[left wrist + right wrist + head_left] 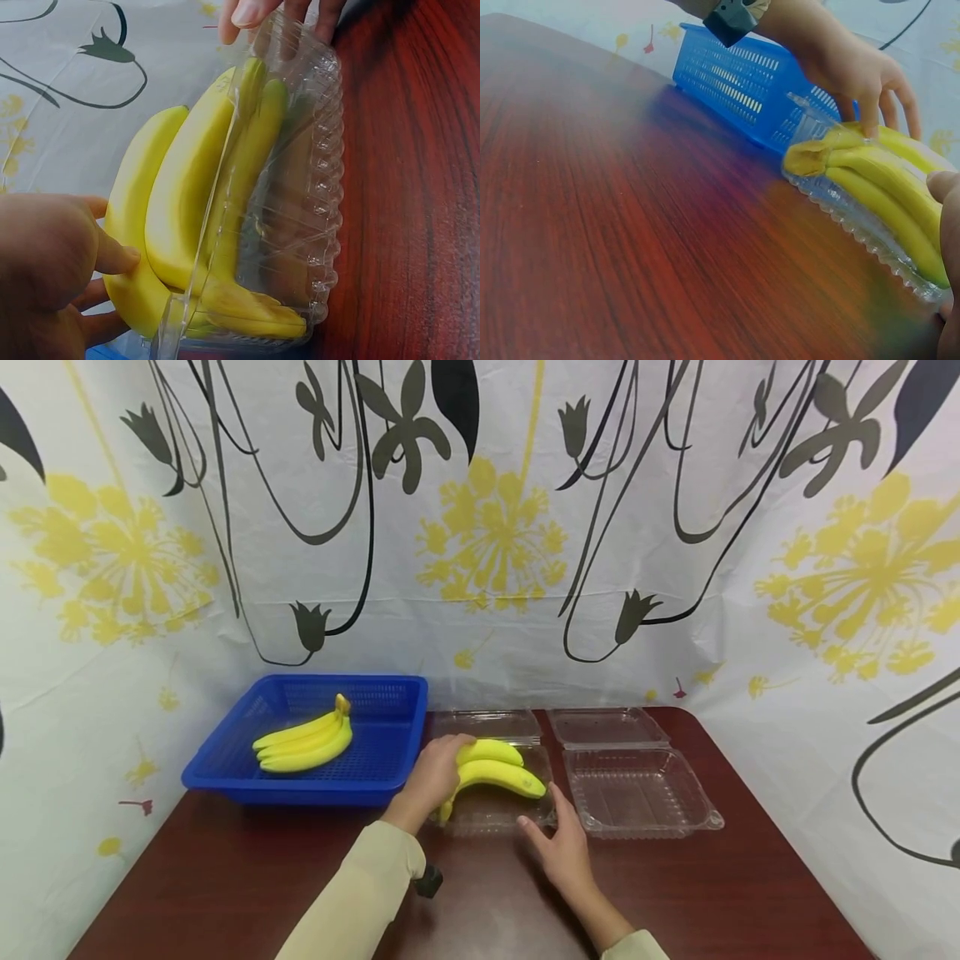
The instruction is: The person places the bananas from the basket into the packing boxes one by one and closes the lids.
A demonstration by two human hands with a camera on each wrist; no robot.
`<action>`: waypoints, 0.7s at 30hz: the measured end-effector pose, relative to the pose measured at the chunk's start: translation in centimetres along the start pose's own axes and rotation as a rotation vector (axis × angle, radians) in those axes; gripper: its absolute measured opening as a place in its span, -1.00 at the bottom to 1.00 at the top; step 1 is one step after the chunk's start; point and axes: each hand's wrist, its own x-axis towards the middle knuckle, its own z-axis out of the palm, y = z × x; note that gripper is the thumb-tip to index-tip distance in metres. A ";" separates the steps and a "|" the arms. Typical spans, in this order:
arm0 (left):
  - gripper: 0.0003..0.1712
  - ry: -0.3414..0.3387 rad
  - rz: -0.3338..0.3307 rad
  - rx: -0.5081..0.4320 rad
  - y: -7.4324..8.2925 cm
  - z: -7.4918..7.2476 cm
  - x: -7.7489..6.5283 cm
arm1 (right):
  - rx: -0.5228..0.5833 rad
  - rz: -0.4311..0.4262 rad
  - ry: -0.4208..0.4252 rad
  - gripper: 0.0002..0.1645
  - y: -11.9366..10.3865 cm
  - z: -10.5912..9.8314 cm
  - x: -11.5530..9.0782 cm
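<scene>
A bunch of yellow bananas [498, 777] lies in an open clear plastic clamshell container [330, 225], stem toward the near left corner. My left hand [437, 772] grips the bunch from its left side, with the thumb and fingers spread around the outer banana in the left wrist view. At the container's near right corner, my right hand [562, 847] holds the plastic edge, its thumb and fingers apart. In the right wrist view only its thumb [945, 187] and a bit of hand show at the frame edge, beside the banana tips.
A blue plastic basket [300, 792] stands at the left with another banana bunch [307, 743] in it. To the right of my hands lies a second open clamshell container [637, 793] with its lid folded back. A patterned curtain [480, 635] hangs behind the dark red table [750, 893].
</scene>
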 end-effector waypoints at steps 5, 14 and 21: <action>-0.29 -0.015 -0.010 -0.019 0.0 -0.2 0.2 | -0.001 0.005 -0.002 -0.05 0.0 0.0 0.0; -0.29 -0.040 -0.041 -0.039 0.1 -0.4 0.4 | 0.001 -0.003 0.019 -0.05 0.1 0.1 -0.1; -0.34 -0.028 -0.039 -0.052 0.2 -0.5 0.7 | 0.001 -0.014 0.025 -0.05 0.2 0.3 0.1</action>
